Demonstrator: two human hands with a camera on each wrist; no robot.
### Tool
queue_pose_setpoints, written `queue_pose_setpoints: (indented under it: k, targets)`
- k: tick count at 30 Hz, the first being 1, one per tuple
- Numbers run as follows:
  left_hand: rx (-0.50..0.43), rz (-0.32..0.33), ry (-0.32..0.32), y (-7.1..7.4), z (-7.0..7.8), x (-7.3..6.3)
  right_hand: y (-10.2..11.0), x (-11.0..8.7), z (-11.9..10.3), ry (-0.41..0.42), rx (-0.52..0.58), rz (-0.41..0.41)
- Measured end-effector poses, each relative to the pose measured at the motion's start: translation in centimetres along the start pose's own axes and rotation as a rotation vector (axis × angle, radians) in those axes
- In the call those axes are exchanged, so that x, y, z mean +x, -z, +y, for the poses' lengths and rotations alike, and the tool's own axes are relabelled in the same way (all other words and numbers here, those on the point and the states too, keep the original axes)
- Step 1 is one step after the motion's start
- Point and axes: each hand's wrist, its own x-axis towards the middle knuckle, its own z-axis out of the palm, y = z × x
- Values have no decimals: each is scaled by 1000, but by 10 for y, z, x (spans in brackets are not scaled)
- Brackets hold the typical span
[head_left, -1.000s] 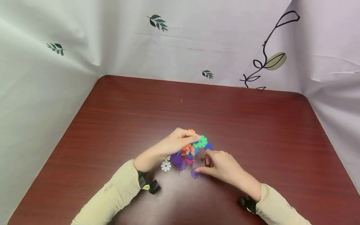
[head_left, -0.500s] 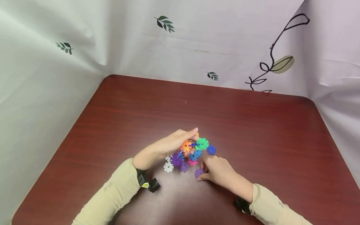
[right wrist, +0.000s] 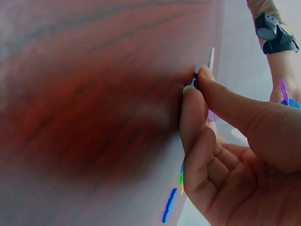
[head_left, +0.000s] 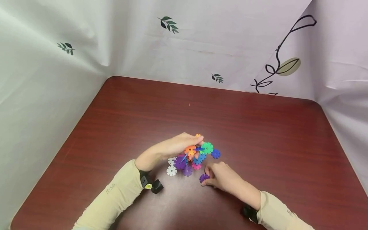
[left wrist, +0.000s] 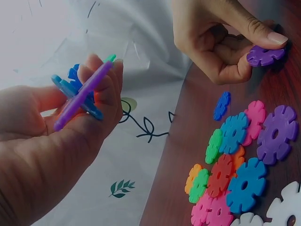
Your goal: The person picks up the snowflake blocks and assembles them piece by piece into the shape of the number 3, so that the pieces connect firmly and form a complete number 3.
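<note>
My left hand [head_left: 176, 147] holds a cluster of interlocking notched discs above the table, with an orange disc [head_left: 190, 150], a green disc [head_left: 207, 148] and a purple disc [head_left: 180, 162] showing. In the left wrist view, a purple disc [left wrist: 84, 96] of that cluster appears edge-on, slotted across a blue one, and the curled fingers partly hide the rest. Lower right, my right hand [head_left: 227, 177] pinches a loose purple notched disc [head_left: 204, 178] between thumb and fingers, close to the tabletop. In the right wrist view, that disc is mostly hidden by the fingertips.
Loose discs lie in a pile under the left hand: white [head_left: 171, 171], light purple [head_left: 187, 170], pink [head_left: 196, 165], with a blue disc [head_left: 216, 153] to the right. The dark red table [head_left: 138, 108] ends at a white patterned curtain [head_left: 184, 44].
The right hand's fingers have closed in on the loose purple disc, which has tilted between them. The left hand has turned the cluster, bringing its orange and purple discs into fuller view.
</note>
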Motion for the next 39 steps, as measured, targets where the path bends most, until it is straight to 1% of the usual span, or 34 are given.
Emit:
queue_pose_setpoints:
  k: [4,9,11,13,16,17,19,21,23,26,32,36,39]
  targets:
    - [33,-31,-15,0,-2,1,-3,-3,2,41,21,11]
    - [24,-13,-14,0,-3,1,-4,-6,3,94,22,14]
    - [13,-6,-11,0,-4,0,-3,-7,5,148,23,29]
    - [-10,4,-3,0,-4,0,-1,-9,7,224,35,73]
    - [-56,16,4,-1,-4,0,4,-11,11,338,76,191]
    - [-73,20,1,-1,-4,0,6,-11,13,365,92,236]
    - [-103,28,-9,-2,-4,0,10,-12,15,395,115,323]
    - [-116,38,-21,-2,-5,0,13,-12,16,400,115,406]
    - [-122,43,-26,-2,-5,0,16,-12,18,397,102,472]
    - [-113,49,-14,-2,-5,0,19,-12,19,392,83,533]
    - [-90,64,15,-2,-4,-2,21,-14,20,388,113,558]
    - [-88,50,15,-2,-3,-2,23,-15,20,407,111,585]
    - [-91,38,13,-2,-3,-2,25,-16,20,415,84,595]
